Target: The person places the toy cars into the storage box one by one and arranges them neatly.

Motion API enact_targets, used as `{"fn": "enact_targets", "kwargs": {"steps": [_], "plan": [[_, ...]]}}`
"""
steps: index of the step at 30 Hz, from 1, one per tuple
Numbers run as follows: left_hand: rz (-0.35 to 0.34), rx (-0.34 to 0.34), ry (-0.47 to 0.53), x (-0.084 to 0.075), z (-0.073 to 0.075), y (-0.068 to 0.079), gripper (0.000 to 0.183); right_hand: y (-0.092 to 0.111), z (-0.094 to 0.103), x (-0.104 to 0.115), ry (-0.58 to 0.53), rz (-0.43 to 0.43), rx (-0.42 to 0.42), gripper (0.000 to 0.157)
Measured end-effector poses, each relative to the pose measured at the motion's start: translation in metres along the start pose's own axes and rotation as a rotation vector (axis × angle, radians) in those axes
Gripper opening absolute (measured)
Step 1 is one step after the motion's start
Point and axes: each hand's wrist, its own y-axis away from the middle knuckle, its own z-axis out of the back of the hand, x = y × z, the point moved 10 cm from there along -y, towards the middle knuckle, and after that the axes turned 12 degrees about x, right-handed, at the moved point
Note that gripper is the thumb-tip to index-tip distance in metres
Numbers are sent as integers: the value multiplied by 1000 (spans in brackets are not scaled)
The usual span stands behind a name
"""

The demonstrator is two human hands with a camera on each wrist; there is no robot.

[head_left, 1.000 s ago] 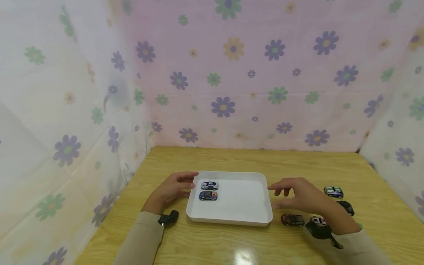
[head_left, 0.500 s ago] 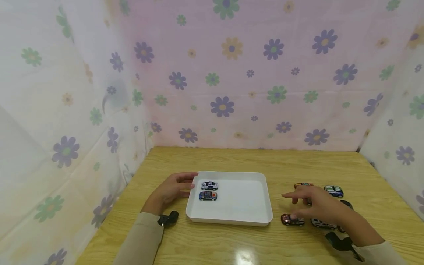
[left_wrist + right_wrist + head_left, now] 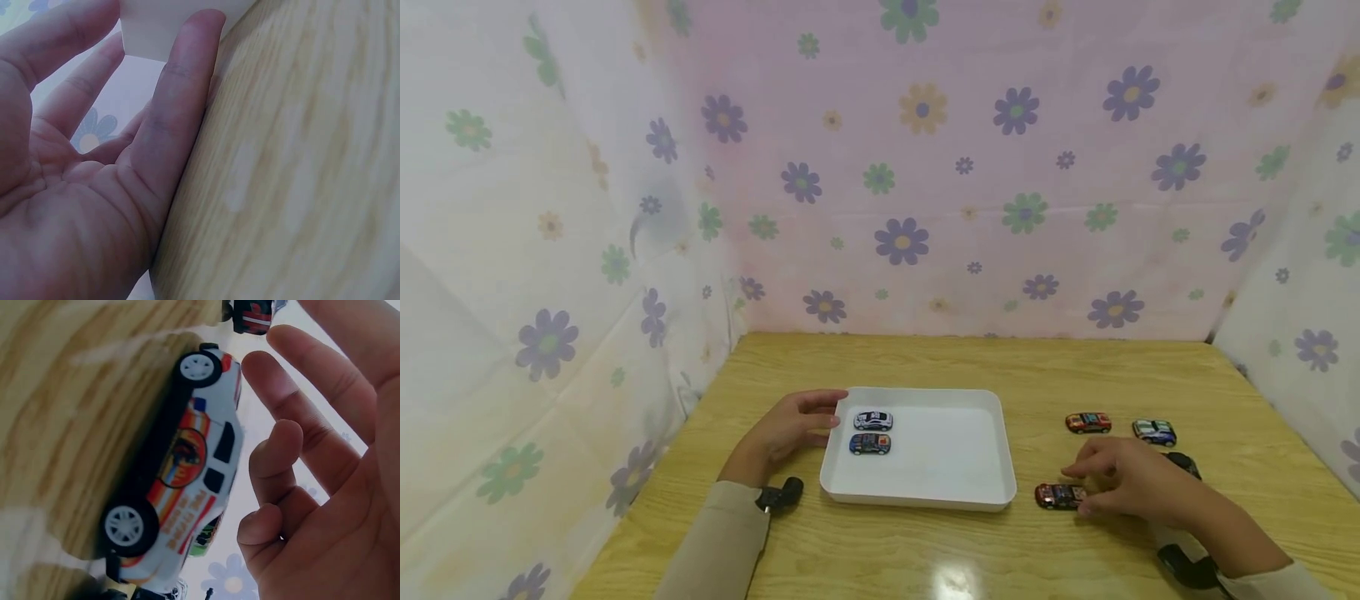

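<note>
My left hand (image 3: pixel 790 425) rests at the left side of a white tray (image 3: pixel 940 500), its extended fingers touching the rim and outer wall. In the left wrist view a straight finger (image 3: pixel 181 87) lies against the wall. Inside the tray, a white toy car (image 3: pixel 873 421) stands behind a dark blue one (image 3: pixel 870 444). Beyond the tray's right side, my right hand (image 3: pixel 1131 483) is low over the table, thumb and index fingertips around the right end of a dark red toy car (image 3: pixel 1054 497). A white fire-rescue toy car (image 3: pixel 181 469) stands beside its loosely bent fingers.
Behind my right hand are an orange-red toy car (image 3: pixel 1088 422) and a white, green and blue one (image 3: pixel 1154 432). A black toy car (image 3: pixel 1183 463) is partly covered by the hand. A flowered cloth (image 3: pixel 977 192) hangs around the wooden table (image 3: pixel 865 558).
My right hand has drawn away from the tray's right side, moving right and down to the dark red toy car, uncovering the orange-red car. The left hand and tray have stayed in place.
</note>
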Motion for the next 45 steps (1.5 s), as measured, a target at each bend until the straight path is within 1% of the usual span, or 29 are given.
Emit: {"fn": "enact_targets", "kwargs": {"steps": [3, 8, 10, 15, 18, 22, 30, 33, 40, 45], "plan": [[2, 5, 3, 0, 0, -1, 53, -1, -1, 2, 7, 29, -5, 44], [-15, 10, -1, -2, 1, -3, 51, -3, 0, 7, 32, 92, -29, 33], [-9, 9, -1, -1, 1, -3, 51, -4, -2, 5, 21, 81, -17, 29], [4, 12, 4, 2, 1, -1, 52, -6, -6, 0, -27, 29, 17, 29], [-9, 17, 6, 2, 0, -1, 53, -8, -5, 0, -31, 19, 22, 29], [-9, 18, 8, 2, 0, -1, 54, -9, -6, -1, -39, 4, 33, 27], [-7, 12, 14, 2, 1, 0, 52, -12, -6, 3, -54, 27, 41, 26], [-15, 9, 14, 1, 1, -1, 51, -12, -5, 4, -61, 25, 35, 24], [-23, 5, 19, -2, 1, -1, 50, -13, -5, 5, -25, 12, 21, 22], [-18, 12, 18, 0, 1, -1, 51, -12, -6, 7, -43, 16, 22, 22]]}}
